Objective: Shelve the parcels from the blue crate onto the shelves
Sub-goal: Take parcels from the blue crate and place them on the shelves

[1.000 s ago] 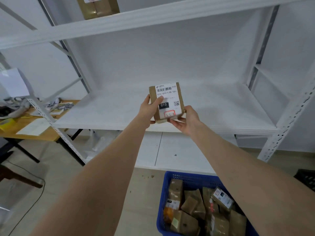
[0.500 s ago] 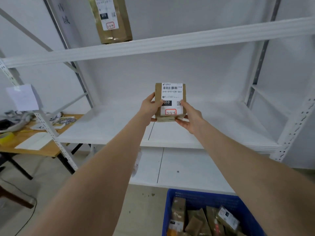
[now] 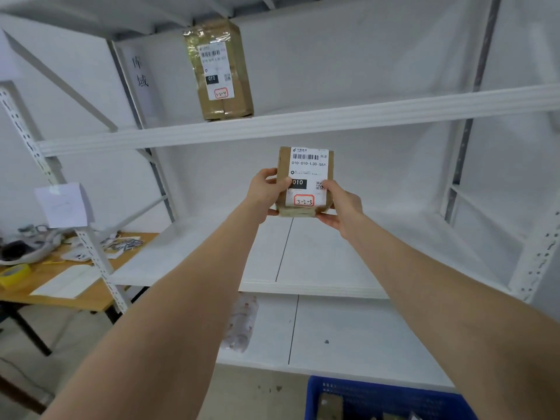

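A small brown cardboard parcel (image 3: 306, 168) with a white label marked 3-2-3 is held upright in both hands, above the back of the middle shelf (image 3: 333, 262). My left hand (image 3: 266, 189) grips its left edge with the thumb on the front. My right hand (image 3: 341, 204) grips its right edge and underside. Another brown parcel (image 3: 219, 71), labelled 3-2-4, stands on the upper shelf (image 3: 303, 125). The blue crate (image 3: 385, 395) shows at the bottom edge, with parcels inside it.
A white metal rack frames the shelves, with slotted uprights (image 3: 100, 268) at left and right. A patterned plastic bag (image 3: 241, 325) lies on the lower shelf (image 3: 348, 334). A wooden table (image 3: 91, 295) with papers and yellow tape (image 3: 13, 274) stands to the left.
Both hands have carried the parcel upward and farther back over the middle shelf. My view has tilted up, so the upper shelf's parcel is in full view and the crate has dropped to the bottom edge.
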